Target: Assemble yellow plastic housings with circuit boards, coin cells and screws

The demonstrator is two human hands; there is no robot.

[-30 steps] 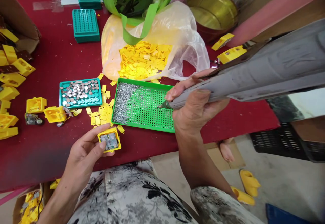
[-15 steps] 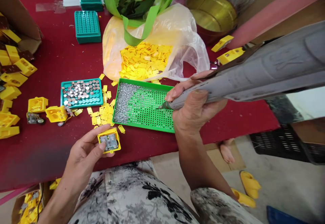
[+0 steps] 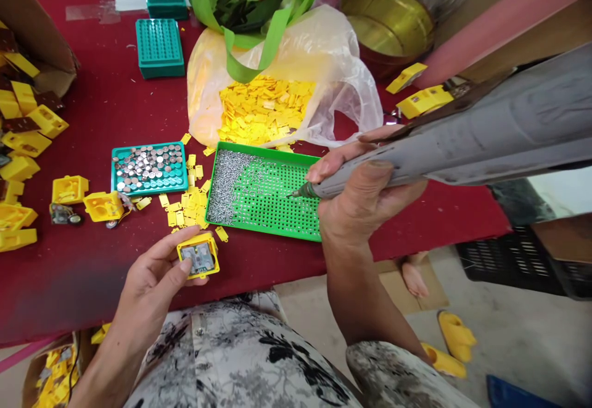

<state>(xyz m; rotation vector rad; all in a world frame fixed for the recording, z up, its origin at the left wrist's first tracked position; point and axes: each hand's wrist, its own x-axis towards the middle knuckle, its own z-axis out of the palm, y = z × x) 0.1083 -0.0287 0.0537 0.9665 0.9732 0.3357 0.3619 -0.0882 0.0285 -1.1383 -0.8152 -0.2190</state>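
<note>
Left hand [image 3: 152, 275], mine: clamping thumb and fingers on a small yellow case [image 3: 215, 254], whose open face is turning up and showing a grey insert [image 3: 202, 258]. It is sitting at the table's near edge.

Right hand [image 3: 349, 211], mine: wrapping round a grey driver [image 3: 444, 137], whose long axis is running from between two and three o'clock at the body to between eight and nine at the bit [image 3: 298, 191].

Governing relation: the bit's tip is hanging over the green tray [image 3: 266, 231]; whether it is touching a screw, I cannot tell. From that tip, the case is lying toward eight o'clock, well apart, in my left hand. The tray is lying at two o'clock from my left hand and nine from my right, its long axis running roughly nine to three. My right hand is the nearer, covering the tray's three-o'clock end.

Adjacent: loose screws [image 3: 224, 189] are crowding the tray's nine-o'clock end; yellow pieces [image 3: 187, 204] are lying near twelve from the case.
</note>
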